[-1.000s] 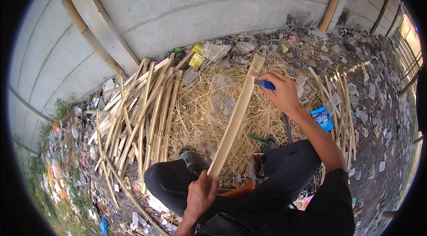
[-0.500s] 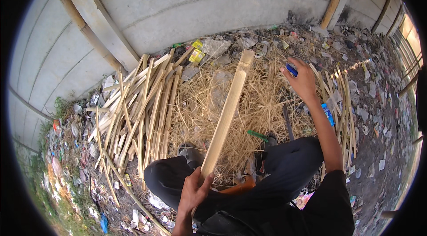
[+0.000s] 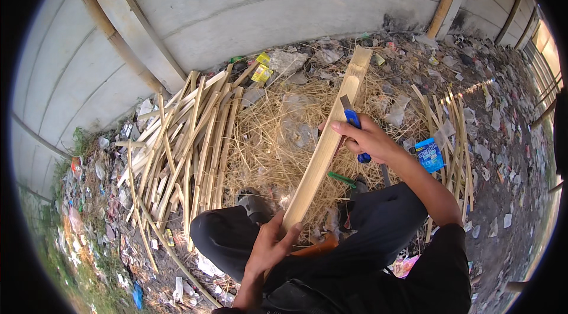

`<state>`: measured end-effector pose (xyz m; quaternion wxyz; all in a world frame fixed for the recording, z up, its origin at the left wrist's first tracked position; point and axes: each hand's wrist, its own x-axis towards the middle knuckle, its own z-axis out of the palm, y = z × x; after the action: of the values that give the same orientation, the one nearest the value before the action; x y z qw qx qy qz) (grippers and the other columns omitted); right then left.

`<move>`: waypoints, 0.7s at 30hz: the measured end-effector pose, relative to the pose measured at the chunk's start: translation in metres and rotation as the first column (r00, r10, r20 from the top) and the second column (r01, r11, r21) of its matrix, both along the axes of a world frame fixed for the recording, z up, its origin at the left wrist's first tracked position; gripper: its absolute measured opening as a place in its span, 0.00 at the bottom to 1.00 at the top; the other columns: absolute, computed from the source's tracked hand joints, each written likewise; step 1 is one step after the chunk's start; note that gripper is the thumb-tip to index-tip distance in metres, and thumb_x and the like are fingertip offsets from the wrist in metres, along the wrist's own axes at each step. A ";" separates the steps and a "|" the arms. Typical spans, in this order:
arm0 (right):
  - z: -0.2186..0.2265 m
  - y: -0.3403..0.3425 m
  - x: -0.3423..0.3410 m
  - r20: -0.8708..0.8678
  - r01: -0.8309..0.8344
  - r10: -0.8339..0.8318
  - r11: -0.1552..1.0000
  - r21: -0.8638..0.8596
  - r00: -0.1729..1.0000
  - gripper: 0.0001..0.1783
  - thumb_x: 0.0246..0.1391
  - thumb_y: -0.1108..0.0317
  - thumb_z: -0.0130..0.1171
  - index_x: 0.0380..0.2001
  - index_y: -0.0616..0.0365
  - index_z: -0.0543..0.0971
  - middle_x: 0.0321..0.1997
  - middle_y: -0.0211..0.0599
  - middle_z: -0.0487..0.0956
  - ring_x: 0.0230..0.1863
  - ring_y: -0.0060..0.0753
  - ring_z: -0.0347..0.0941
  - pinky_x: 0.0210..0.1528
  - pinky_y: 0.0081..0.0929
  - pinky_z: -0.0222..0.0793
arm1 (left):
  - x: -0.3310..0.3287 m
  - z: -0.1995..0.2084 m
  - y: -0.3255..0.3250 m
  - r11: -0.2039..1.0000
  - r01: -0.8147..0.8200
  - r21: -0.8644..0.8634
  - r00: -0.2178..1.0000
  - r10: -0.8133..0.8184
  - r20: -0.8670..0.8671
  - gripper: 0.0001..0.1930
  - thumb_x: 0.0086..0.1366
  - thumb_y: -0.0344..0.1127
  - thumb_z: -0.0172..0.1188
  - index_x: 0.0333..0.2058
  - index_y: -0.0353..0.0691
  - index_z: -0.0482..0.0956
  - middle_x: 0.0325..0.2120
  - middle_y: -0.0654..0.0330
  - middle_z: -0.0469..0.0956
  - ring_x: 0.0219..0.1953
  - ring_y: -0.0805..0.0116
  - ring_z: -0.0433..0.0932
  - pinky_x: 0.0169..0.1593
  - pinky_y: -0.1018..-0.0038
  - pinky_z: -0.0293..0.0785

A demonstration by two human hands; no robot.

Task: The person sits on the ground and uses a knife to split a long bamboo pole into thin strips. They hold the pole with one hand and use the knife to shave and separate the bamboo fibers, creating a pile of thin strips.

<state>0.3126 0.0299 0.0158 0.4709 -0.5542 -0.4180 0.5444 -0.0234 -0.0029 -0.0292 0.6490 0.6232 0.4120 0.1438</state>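
Note:
A long split bamboo strip slants across my lap, its hollow side facing up and its far end tilting to the right. My left hand is closed around its near end. Partway up the strip, my right hand is closed on a blue utility knife, its blade pointing away from me. The thumb of that hand also presses on the strip's face, while the other fingers are partly hidden behind it. Below the right hand, a green plastic piece lies on the straw-like shavings near my foot.
A heap of split bamboo strips lies at the left, and a smaller bunch at the right. Beside that bunch is a blue packet. A concrete wall runs along the back. Litter covers the ground.
My right hand has come down and left with the utility knife, onto the bamboo strip. The strip's far end has swung right, and my left hand has shifted slightly right.

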 end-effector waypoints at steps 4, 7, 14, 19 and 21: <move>0.012 -0.002 0.001 -0.104 0.069 -0.064 0.997 0.044 0.993 0.13 0.69 0.59 0.61 0.35 0.57 0.75 0.18 0.15 0.61 0.14 0.09 0.50 0.18 0.21 0.41 | -0.001 0.008 0.001 0.961 0.052 0.271 0.998 -0.045 -0.033 0.31 0.66 0.43 0.72 0.58 0.32 0.69 0.34 0.56 0.83 0.33 0.70 0.84 0.37 0.72 0.80; 0.020 -0.005 0.019 -0.154 0.201 -0.183 0.974 0.109 0.971 0.13 0.67 0.60 0.63 0.36 0.58 0.75 0.19 0.21 0.66 0.14 0.09 0.52 0.17 0.20 0.43 | -0.019 0.017 0.003 0.938 0.040 0.343 0.999 -0.028 -0.040 0.46 0.57 0.47 0.80 0.65 0.33 0.62 0.51 0.44 0.80 0.49 0.57 0.85 0.50 0.63 0.82; 0.046 -0.008 0.080 -0.253 0.385 -0.332 0.901 0.202 0.909 0.14 0.65 0.60 0.64 0.35 0.59 0.76 0.19 0.28 0.71 0.11 0.11 0.55 0.15 0.17 0.46 | -0.100 0.077 0.007 0.739 0.133 0.661 0.932 0.133 -0.337 0.67 0.31 0.69 0.83 0.66 0.34 0.65 0.51 0.46 0.82 0.56 0.48 0.82 0.59 0.54 0.77; 0.033 0.005 0.110 -0.340 0.420 -0.344 0.890 0.179 0.875 0.14 0.65 0.60 0.64 0.34 0.58 0.76 0.22 0.30 0.74 0.11 0.10 0.55 0.15 0.16 0.46 | -0.103 0.103 0.009 0.768 0.284 0.574 0.872 0.041 -0.487 0.56 0.36 0.69 0.82 0.59 0.39 0.72 0.31 0.52 0.86 0.33 0.49 0.88 0.38 0.59 0.83; 0.025 0.010 0.125 -0.316 0.405 -0.338 0.897 0.177 0.886 0.16 0.66 0.57 0.65 0.36 0.59 0.76 0.23 0.30 0.75 0.12 0.09 0.55 0.15 0.14 0.47 | -0.102 0.089 0.013 0.771 0.342 0.537 0.846 -0.004 -0.533 0.52 0.37 0.67 0.83 0.55 0.39 0.75 0.25 0.52 0.84 0.29 0.48 0.87 0.32 0.61 0.81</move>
<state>0.4373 0.0396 0.0409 0.6838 -0.4821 -0.2953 0.4614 -0.1258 0.0096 0.0597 0.2912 0.8510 0.4353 0.0396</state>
